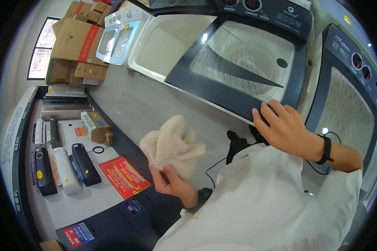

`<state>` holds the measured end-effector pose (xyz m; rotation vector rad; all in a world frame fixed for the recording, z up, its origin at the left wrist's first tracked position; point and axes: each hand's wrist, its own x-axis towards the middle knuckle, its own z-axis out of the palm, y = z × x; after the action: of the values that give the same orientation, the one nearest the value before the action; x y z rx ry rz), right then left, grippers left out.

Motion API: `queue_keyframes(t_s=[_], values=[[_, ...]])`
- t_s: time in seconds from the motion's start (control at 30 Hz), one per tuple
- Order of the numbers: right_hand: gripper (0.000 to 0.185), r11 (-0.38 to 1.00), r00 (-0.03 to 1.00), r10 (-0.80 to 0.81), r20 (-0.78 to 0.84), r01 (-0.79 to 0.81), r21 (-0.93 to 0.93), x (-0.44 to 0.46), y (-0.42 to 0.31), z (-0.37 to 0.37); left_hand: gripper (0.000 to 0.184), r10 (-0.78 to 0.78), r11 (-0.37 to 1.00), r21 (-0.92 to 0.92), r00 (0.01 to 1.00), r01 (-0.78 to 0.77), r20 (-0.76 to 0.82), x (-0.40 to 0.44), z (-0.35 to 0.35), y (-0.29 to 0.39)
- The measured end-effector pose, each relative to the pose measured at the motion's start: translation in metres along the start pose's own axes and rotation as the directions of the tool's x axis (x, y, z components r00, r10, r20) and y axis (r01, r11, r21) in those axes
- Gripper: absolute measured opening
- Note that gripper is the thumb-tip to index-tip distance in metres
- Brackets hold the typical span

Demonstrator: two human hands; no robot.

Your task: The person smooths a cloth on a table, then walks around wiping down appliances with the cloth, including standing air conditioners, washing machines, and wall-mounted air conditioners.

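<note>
My left hand (171,186) grips a bunched, cream-coloured cloth (171,146) between thumb and fingers, held up over the grey floor. The cloth looks soft and folded on itself. My right hand (282,125) rests with its fingers apart on the front edge of a dark-framed washing machine lid (222,94). Its fingertips show on top of the frame, and a black band circles the wrist. Through the lid's clear, line-patterned window a pale interior is visible. Left of this lid lies the machine's uncovered white tub (171,42).
Another dark-topped washing machine (347,96) stands at the right. A small blue-and-white twin-tub washer (121,37) and stacked cardboard boxes (77,39) are at the upper left. A display table at the left carries several elongated appliances (86,165) and a red leaflet (125,177). Dark cables trail near my body.
</note>
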<state>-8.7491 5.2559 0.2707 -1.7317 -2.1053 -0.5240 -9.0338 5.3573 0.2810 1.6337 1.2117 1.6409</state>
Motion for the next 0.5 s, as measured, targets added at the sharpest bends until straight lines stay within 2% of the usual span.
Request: queue_keyframes(t_s=[0.03,0.13,0.23,0.5], values=[[0.034,0.999,0.998,0.026,0.059,-0.027,0.031,-0.004,-0.006,0.007,0.032,-0.036,0.999,-0.008,0.999,0.036,0.031,0.001,-0.002,-0.002],[0.036,0.995,0.983,0.08,0.167,-0.089,0.043,-0.016,-0.022,0.033,0.033,-0.006,1.0,-0.008,0.992,0.007,0.126,0.01,-0.018,-0.012],[0.039,0.987,0.968,0.153,0.197,-0.161,0.021,-0.023,-0.033,0.052,0.029,-0.032,0.999,-0.017,0.987,0.035,0.157,0.019,-0.03,-0.017],[0.052,0.98,0.939,0.188,0.288,-0.197,0.001,-0.027,-0.046,0.078,0.028,-0.045,0.998,0.044,0.959,0.034,0.279,0.047,-0.065,-0.046]])
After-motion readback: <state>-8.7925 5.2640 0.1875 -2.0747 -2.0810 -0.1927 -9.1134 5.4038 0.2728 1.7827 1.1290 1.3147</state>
